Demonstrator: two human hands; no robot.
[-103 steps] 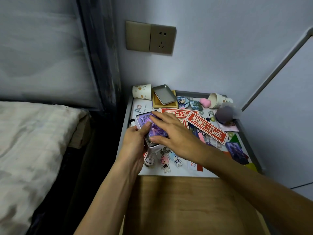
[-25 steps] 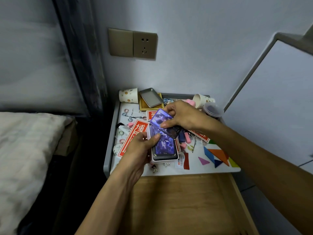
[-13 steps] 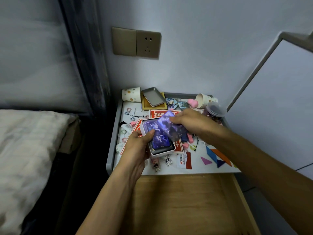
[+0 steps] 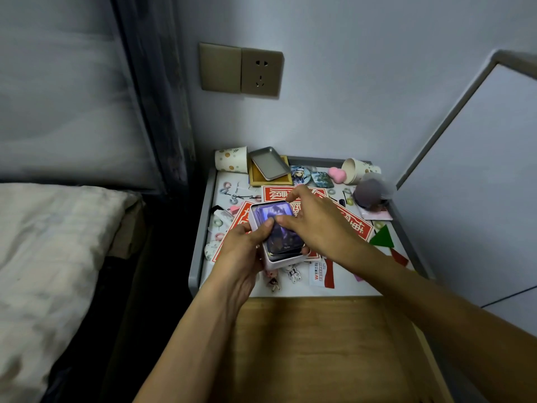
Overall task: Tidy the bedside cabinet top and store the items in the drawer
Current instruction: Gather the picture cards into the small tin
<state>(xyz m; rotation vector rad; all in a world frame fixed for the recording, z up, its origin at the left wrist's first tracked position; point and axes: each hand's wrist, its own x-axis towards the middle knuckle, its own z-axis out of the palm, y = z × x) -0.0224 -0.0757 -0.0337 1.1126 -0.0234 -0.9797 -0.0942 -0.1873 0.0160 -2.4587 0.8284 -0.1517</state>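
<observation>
Holding item, head view: left hand (image 4: 244, 248), fingers clamped round small white rectangular box (image 4: 280, 265) above cluttered white table (image 4: 348, 287). Right hand (image 4: 316, 225) pinched top purple picture card (image 4: 283, 238), directly beneath its fingers. Box's long axis pointed away; open wooden drawer (image 4: 319, 344) lay nearer the person.

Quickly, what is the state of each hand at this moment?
Left hand: closed, holding the white box from its left side.
Right hand: closed on the same box, thumb on the top purple card.
</observation>
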